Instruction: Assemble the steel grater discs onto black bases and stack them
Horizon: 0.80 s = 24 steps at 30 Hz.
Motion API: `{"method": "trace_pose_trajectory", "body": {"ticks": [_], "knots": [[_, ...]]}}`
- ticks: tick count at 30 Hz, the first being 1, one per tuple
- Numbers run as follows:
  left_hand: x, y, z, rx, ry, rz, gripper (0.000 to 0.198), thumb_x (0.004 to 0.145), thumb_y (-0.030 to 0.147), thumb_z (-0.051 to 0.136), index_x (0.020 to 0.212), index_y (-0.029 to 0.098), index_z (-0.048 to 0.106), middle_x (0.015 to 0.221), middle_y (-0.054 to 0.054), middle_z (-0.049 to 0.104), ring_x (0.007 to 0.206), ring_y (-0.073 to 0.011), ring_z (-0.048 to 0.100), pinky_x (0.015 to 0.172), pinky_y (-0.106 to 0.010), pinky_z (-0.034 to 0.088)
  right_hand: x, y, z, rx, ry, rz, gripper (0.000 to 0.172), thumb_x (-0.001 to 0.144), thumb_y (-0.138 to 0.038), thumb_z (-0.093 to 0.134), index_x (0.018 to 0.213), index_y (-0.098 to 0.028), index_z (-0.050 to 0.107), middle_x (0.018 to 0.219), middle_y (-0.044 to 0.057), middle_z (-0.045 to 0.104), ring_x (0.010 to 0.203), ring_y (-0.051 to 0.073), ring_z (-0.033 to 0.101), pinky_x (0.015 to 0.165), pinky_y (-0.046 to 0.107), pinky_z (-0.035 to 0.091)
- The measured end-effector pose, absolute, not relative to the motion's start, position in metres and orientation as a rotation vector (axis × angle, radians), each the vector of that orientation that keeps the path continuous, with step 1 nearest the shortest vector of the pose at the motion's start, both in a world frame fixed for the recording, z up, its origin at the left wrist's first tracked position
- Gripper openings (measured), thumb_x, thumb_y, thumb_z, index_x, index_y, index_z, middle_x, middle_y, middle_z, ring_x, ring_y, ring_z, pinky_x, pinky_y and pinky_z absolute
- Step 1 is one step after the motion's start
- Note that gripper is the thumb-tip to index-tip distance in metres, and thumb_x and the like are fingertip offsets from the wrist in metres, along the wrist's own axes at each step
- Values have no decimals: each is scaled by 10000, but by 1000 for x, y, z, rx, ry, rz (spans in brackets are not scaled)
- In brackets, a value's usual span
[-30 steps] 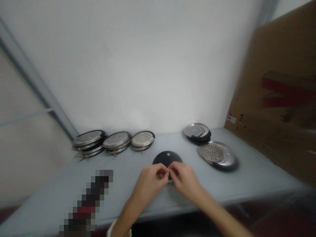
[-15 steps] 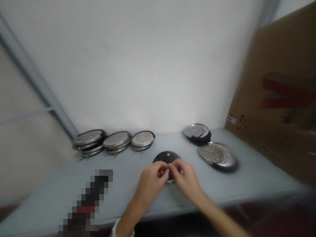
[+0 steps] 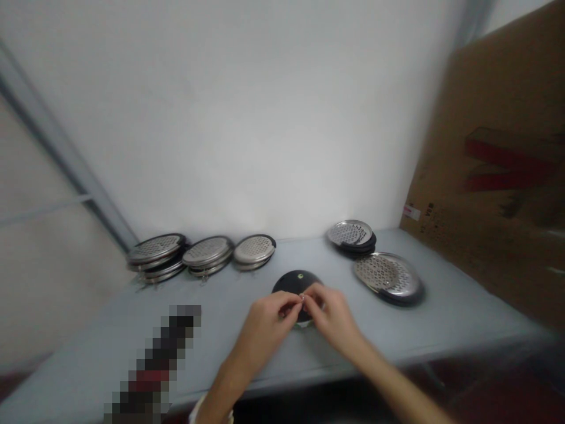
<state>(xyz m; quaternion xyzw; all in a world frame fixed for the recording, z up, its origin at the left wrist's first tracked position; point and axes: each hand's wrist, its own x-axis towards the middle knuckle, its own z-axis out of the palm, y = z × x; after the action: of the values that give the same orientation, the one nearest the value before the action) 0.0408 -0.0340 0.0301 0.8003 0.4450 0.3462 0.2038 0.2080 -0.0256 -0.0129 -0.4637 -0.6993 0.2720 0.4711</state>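
Note:
A round black piece with a small pale green mark lies on the table in front of me, partly covered by my hands. Over it, my left hand and my right hand meet with fingertips pinched together. Something tiny and light-coloured shows between the fingertips, too small and blurred to name. Beyond the hands to the right is a round metal grater with a black edge, lying on dark pieces. Both hands are closed.
Stacked round graters stand along the wall: a left stack, a middle stack, a third stack and one at right. A large cardboard box borders the grey table on the right. A pixelated dark strip covers the lower left.
My hands stay pinched over the black piece, with the left fingers slightly shifted. The whole view has moved a little; the graters stay where they were.

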Motion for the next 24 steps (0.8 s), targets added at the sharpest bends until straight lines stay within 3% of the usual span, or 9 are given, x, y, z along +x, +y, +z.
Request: {"method": "trace_pose_trajectory", "body": {"ticks": [18, 21, 24], "knots": [[43, -35, 25, 2346, 1405, 931, 151, 862, 157, 586, 837, 198, 729, 790, -16, 744, 705, -165, 665, 691, -251, 484, 206, -28, -11, -1158, -1757, 622, 175, 935, -182, 551, 810, -175, 673, 721, 19, 692, 653, 154, 607, 624, 239, 403], [42, -33, 24, 2359, 1401, 910, 142, 857, 144, 591, 844, 199, 722, 797, -16, 742, 715, -167, 670, 691, -247, 484, 210, -25, -9, -1067, -1806, 696, 212, 953, -177, 502, 899, -178, 707, 825, 43, 736, 758, 173, 667, 705, 255, 468], [41, -32, 24, 2389, 1416, 867, 146, 849, 131, 593, 850, 202, 720, 801, -17, 743, 727, -172, 677, 706, -252, 487, 216, -23, -7, -1002, -1819, 736, 285, 965, -162, 442, 1131, -185, 672, 875, 44, 745, 766, 166, 694, 741, 268, 513]]}}
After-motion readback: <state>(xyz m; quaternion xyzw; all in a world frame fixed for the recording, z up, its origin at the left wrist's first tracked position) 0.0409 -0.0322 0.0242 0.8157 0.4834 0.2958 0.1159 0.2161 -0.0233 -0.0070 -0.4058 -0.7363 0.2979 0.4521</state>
